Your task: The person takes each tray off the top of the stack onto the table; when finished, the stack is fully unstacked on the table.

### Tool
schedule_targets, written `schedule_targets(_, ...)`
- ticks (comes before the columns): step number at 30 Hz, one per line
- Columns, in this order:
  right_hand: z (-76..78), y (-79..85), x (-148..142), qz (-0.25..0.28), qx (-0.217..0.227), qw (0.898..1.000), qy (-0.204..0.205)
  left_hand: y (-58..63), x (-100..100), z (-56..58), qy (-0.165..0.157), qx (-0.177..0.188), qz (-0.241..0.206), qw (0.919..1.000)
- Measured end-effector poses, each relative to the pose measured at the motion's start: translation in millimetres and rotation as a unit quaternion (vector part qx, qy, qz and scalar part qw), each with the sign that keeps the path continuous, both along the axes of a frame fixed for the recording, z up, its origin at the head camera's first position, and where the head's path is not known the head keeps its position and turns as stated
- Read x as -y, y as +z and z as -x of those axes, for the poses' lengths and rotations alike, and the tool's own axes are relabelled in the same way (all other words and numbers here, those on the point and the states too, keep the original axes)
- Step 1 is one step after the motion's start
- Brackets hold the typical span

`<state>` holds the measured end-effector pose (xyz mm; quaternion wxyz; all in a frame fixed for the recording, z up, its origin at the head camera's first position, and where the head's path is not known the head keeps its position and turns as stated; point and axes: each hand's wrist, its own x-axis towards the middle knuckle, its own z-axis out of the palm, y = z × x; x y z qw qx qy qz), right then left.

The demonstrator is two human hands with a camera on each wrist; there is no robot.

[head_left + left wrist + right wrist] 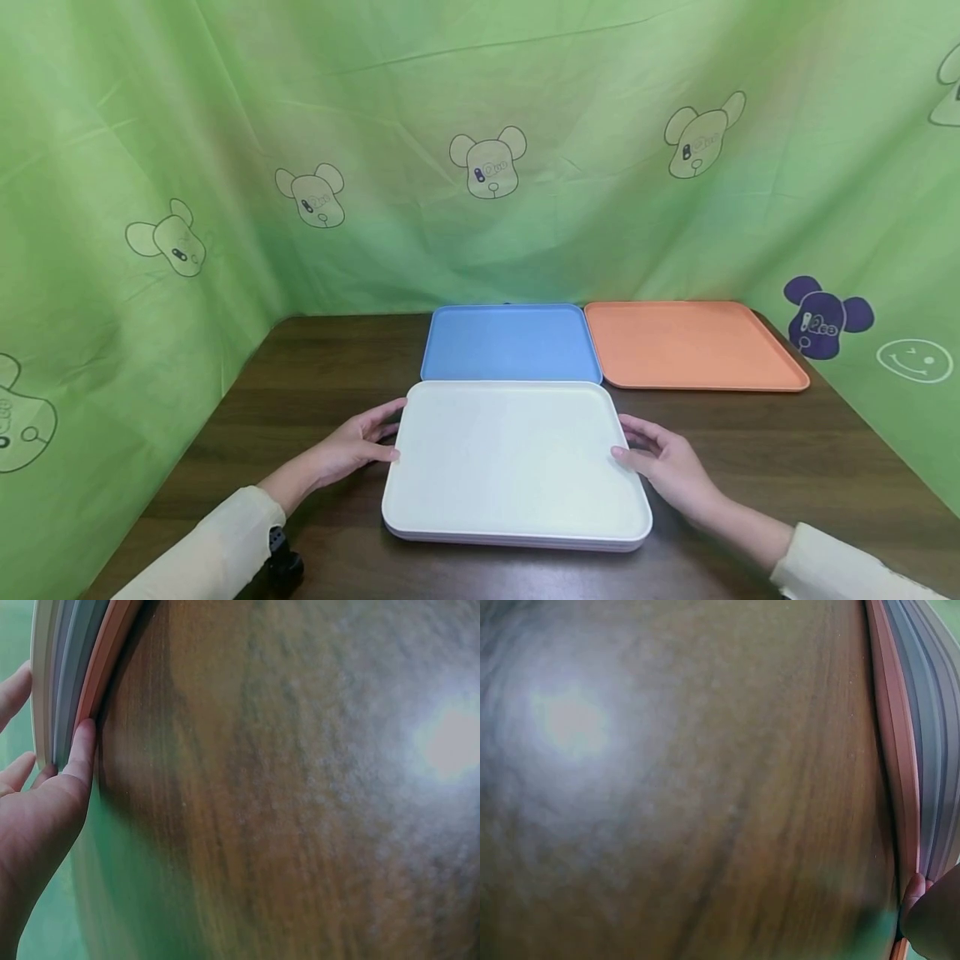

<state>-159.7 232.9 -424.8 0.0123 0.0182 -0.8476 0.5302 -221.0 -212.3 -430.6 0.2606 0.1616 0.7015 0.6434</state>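
A stack of trays with a white tray (510, 458) on top lies before me in the head view. Its layered edge (71, 667) shows grey-blue, purplish and, at the bottom, orange trays in the left wrist view. My left hand (348, 446) grips the stack's left side, thumb at the white rim; one finger (84, 746) reaches down to the orange tray. On the opposite side, my right hand (671, 467) holds the stack with its thumb over the rim. In the right wrist view a fingertip (913, 889) meets the orange edge (900, 750); most of that hand is hidden.
Behind the stack lies a single blue tray (513, 342), its near edge meeting the white one in view. Beside it, an orange tray (690, 346) lies at the back right. Green printed curtains (405, 92) surround the dark wooden table (330, 358).
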Motion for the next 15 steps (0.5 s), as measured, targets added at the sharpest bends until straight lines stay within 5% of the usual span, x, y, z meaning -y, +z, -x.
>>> schedule_targets(15,1.7,-1.9,-0.1,-0.022,0.009,1.0,-0.002,0.0,0.6,0.5,0.0,0.001,-0.006,1.0)
